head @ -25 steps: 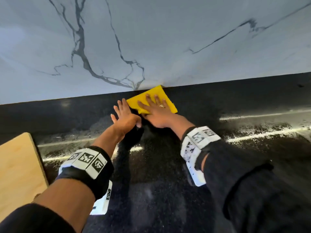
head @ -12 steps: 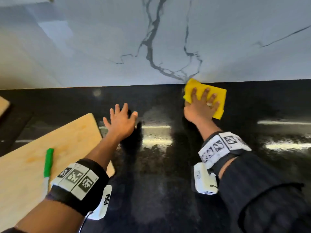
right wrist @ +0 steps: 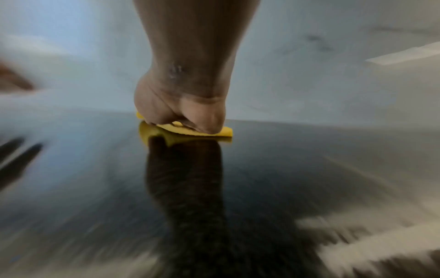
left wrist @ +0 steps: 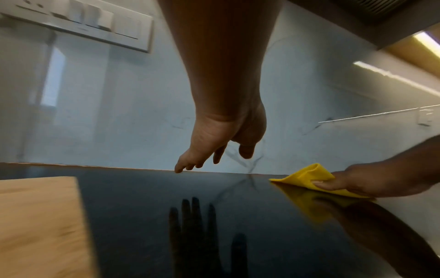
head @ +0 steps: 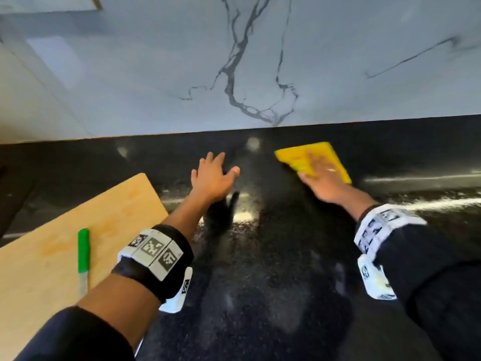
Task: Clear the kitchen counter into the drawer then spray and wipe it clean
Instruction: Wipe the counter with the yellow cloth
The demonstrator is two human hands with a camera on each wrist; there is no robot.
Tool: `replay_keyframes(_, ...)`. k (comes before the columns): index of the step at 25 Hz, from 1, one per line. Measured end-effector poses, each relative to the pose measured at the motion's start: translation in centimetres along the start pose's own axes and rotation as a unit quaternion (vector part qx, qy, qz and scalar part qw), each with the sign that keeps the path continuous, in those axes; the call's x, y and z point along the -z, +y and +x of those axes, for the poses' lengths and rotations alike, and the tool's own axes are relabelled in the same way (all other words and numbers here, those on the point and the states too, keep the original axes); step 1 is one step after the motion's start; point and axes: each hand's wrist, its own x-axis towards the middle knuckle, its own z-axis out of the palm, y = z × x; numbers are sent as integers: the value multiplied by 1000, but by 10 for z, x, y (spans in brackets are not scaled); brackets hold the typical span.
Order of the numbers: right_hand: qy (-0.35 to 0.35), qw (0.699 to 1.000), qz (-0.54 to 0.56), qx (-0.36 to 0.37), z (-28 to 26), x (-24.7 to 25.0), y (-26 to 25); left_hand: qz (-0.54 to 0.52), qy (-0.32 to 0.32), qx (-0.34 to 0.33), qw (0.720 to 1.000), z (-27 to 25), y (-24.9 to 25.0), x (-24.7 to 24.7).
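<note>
The glossy black speckled stone counter [head: 273,256] fills the lower part of my head view, its polished face throwing back pale streaks of light and a dark mirror image of my arms. Lying on it near the back edge, right of centre, is the folded yellow cloth [head: 302,156], soft and flat, roughly rectangular, with one fold lifting slightly in the left wrist view [left wrist: 307,174]. My right hand [head: 325,181] presses down on that cloth with fingers laid out straight across it; from the right wrist view the heel of the palm and thumb bear on the fabric [right wrist: 221,132], though the picture is badly smeared. My left hand [head: 212,178] is left of the cloth and apart from it, fingers spread and relaxed, grasping nothing, hovering just above the stone over its own reflection. Further left, a pale wooden cutting board [head: 65,230], smooth and rounded at the corner, lies on the counter, and a knife with a green plastic handle [head: 83,252] rests on it. Behind everything rises a white marble backsplash with grey veins [head: 247,74]; a white switch plate [left wrist: 78,24] is mounted on it.
</note>
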Motion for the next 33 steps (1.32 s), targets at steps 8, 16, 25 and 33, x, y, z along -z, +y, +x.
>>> replay_keyframes(8, 14, 971, 50, -234, -18, 49, 136, 45, -86, -150, 984, 16, 140, -87)
replay_keyframes(16, 35, 974, 41, -221, 23, 106, 269, 132, -153, 9, 979, 62, 234, -180)
replay_keyframes(25, -51, 996, -13, 65, 69, 64, 126, 121, -148, 50, 980, 64, 231, -182)
replay_keyframes(33, 26, 989, 53, -139, 70, 110, 232, 101, -141, 45, 984, 58, 234, -176)
